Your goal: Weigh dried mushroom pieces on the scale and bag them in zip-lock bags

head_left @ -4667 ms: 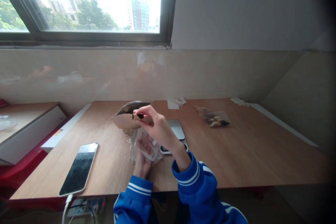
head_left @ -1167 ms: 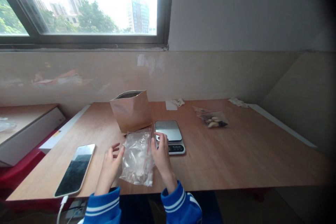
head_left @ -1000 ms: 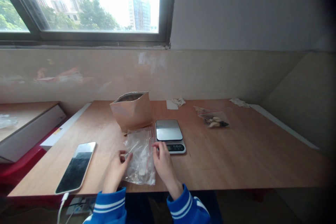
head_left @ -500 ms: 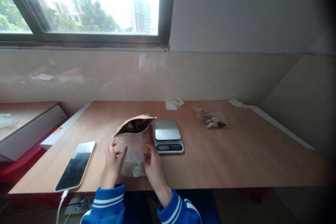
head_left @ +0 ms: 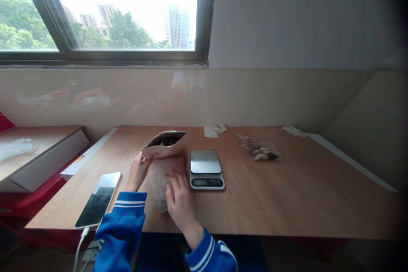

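A brown paper bag [head_left: 172, 149] stands with its mouth open toward me, dark pieces showing inside. My left hand [head_left: 140, 169] is closed on the bag's left lower side. Below the paper bag, a clear plastic zip bag [head_left: 156, 185] lies flat on the table. Over the right part of that plastic, my right hand [head_left: 180, 197] is open, fingers spread and holding nothing; whether its fingertips touch the plastic I cannot tell. Just right of both bags sits a kitchen scale [head_left: 206, 170] with a bare metal plate.
A phone [head_left: 98, 199] with a white charging cable [head_left: 79, 242] lies at the table's left front. A zip bag with pale pieces [head_left: 263, 153] rests right of the scale. Crumpled tissues [head_left: 219, 128] lie along the back edge, below the tiled wall.
My left hand has moved up and taken hold of the paper bag, which is now tilted more toward me. My right hand has opened its fingers over the plastic. The view has shifted slightly.
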Available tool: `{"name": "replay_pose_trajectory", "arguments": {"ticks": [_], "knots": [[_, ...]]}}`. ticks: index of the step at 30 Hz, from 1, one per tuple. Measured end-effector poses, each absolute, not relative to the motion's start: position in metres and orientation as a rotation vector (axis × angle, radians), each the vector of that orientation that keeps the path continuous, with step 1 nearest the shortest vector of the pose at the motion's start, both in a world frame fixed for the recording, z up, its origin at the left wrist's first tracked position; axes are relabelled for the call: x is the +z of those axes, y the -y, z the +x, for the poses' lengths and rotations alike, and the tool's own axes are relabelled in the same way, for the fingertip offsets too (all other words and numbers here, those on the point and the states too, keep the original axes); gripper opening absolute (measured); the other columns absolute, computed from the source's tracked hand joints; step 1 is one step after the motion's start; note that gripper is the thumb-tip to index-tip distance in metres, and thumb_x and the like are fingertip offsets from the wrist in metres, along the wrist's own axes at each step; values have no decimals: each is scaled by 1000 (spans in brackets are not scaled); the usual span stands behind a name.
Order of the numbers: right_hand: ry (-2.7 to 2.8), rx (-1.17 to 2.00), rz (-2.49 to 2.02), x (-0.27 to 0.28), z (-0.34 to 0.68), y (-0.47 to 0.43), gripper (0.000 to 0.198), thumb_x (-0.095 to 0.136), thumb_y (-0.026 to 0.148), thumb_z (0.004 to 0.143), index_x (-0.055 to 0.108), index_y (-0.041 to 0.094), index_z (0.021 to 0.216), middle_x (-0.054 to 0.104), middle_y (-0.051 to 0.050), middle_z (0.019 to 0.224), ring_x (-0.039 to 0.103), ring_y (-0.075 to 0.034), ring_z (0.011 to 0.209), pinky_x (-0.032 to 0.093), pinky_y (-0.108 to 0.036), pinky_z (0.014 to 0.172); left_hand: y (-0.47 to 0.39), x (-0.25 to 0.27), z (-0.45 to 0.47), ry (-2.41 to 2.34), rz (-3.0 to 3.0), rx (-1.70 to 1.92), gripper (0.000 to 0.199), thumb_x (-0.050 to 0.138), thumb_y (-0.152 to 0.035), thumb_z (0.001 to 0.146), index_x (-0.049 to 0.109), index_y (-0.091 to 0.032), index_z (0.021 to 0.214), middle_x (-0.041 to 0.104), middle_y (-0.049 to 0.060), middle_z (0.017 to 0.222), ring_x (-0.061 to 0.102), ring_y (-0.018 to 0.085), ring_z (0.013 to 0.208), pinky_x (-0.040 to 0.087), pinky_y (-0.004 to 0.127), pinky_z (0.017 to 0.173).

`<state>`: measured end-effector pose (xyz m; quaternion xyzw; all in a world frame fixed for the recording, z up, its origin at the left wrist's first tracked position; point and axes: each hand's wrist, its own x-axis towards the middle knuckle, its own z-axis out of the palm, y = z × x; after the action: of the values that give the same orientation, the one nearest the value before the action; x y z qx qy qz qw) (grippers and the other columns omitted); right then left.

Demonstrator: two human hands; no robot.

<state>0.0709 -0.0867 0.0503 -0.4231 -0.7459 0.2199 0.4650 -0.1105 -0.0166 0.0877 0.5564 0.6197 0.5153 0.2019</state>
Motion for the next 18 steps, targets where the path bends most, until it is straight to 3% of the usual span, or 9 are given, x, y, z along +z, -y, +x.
{"name": "replay_pose_trajectory", "arguments": {"ticks": [4, 10, 15, 18], "knots": [[2074, 544, -1115, 29, 68, 108, 45, 53, 25, 88, 51, 28, 133, 44, -7, 144, 41, -33, 131, 39, -55, 105, -6, 95, -126, -1711, 1439, 1533, 61, 69, -57, 62, 62, -13, 103, 69, 14, 106, 63, 29, 100, 50, 37, 83], [2049, 554, -1328, 1, 47, 108, 53, 58, 25, 85, 48, 23, 137, 41, -12, 147, 41, -39, 131, 38, -59, 104, -21, 105, -136, -1662, 1422, 1492, 67, 67, -61, 62, 61, -13, 108, 70, 12, 103, 65, 26, 91, 53, 34, 74], [1997, 547, -1404, 6, 37, 104, 56, 58, 24, 84, 46, 21, 139, 38, -13, 148, 36, -39, 134, 34, -61, 106, -30, 108, -132, -1767, 1450, 1434, 63, 61, -59, 70, 57, -14, 114, 67, 14, 109, 62, 29, 103, 49, 40, 86], [2029, 554, -1336, 10, 44, 104, 54, 55, 27, 87, 44, 22, 140, 41, -13, 146, 37, -38, 134, 34, -62, 105, -19, 109, -122, -1938, 1558, 1462, 71, 61, -49, 74, 43, -11, 131, 53, 20, 129, 50, 33, 120, 40, 49, 100]]}}
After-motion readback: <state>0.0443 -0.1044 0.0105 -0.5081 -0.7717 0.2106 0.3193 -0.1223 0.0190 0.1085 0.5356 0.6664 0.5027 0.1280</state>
